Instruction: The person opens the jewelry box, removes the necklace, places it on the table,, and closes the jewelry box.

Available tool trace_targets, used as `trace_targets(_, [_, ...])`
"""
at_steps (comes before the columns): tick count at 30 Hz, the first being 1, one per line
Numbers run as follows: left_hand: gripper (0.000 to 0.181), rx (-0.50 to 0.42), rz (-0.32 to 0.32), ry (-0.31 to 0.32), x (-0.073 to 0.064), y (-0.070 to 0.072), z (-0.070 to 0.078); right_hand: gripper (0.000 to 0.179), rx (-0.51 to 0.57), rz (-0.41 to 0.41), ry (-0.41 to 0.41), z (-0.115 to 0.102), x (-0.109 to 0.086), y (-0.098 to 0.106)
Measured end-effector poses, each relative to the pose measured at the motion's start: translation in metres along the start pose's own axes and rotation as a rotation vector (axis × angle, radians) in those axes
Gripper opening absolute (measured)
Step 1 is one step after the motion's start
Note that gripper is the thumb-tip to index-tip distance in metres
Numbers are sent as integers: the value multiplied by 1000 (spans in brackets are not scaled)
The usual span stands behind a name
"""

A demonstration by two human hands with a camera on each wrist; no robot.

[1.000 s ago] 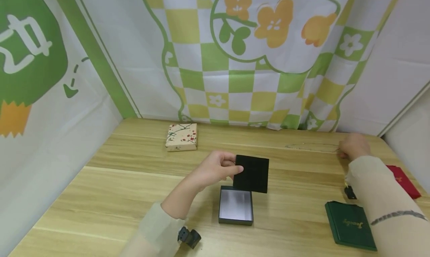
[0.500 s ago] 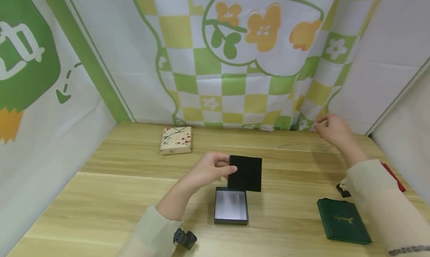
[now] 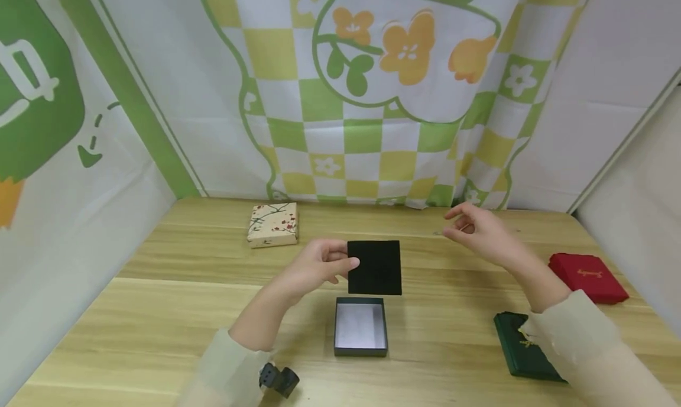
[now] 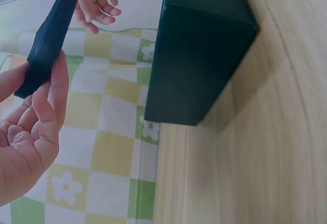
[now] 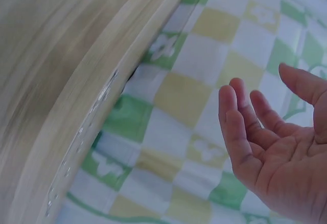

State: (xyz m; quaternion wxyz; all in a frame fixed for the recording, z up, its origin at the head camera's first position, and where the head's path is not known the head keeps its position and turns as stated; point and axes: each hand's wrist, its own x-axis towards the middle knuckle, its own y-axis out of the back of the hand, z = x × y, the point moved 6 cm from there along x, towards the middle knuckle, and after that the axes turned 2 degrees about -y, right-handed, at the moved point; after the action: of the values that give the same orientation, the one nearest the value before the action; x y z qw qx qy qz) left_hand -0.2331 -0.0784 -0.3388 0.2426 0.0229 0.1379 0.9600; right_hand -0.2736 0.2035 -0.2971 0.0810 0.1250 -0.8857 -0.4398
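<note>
My left hand (image 3: 311,268) pinches a thin black square pad (image 3: 375,268) by its left edge, thumb in front. The left wrist view shows this pad (image 4: 48,40) edge-on between thumb and fingers. Below it on the table is a dark green open box (image 3: 360,352) with a white inside. My right hand (image 3: 484,235) is raised over the back right of the table, fingers apart and loosely bent, holding nothing. A thin silvery chain (image 5: 104,92) lies along the table's back edge in the right wrist view; the right hand mostly hides it in the head view.
A cream box with red blossoms (image 3: 273,225) sits at the back left. At the right lie a red box (image 3: 587,277) with gold lettering and a dark green lid (image 3: 518,351), partly covered by the right sleeve. A patterned curtain (image 3: 362,135) hangs behind the wooden table (image 3: 175,312).
The right hand has lifted off the chain at the far right and moved left, toward the pad. The left hand keeps its grip on the pad, now held squarer to the view.
</note>
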Motion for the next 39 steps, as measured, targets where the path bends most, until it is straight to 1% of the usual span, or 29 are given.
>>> trace_targets(4, [25,-1,-8,25,-5,4,-4,35,34,-40,77,-14,-10,-18])
trace_targets(7, [25,17,-27,40,-8,7,-7,38,43,-82,141,-24,-18,-32])
trace_targets(10, [26,37,-41,48,-12,9,-12,43,38,-127,178,-30,-26,-45])
trace_targets(13, [26,53,-38,69,-15,10,-18,49,35,-174,189,-33,-32,-58])
trace_targets(15, [22,48,-24,103,-19,10,-24,53,30,-204,194,-34,-36,-66])
trace_targets(20, [24,6,-4,163,-27,10,-34,68,0,-277,195,-39,-44,-89])
trace_targets(22, [19,-9,-11,162,-28,10,-36,77,9,-319,178,-42,-48,-100])
trace_targets(25, [20,-26,-20,166,-30,9,-38,90,13,-374,154,-45,-52,-114])
trace_targets(28, [20,-32,-34,162,-31,8,-40,100,-3,-392,150,-49,-55,-123])
trace_targets(31, [17,-26,-45,159,-32,8,-42,105,-33,-388,164,-51,-56,-130])
trace_targets(35, [20,-21,-42,161,-33,8,-44,109,-64,-381,162,-54,-57,-136])
trace_targets(39, [19,-33,-31,165,-34,8,-47,108,-98,-372,172,-57,-58,-140])
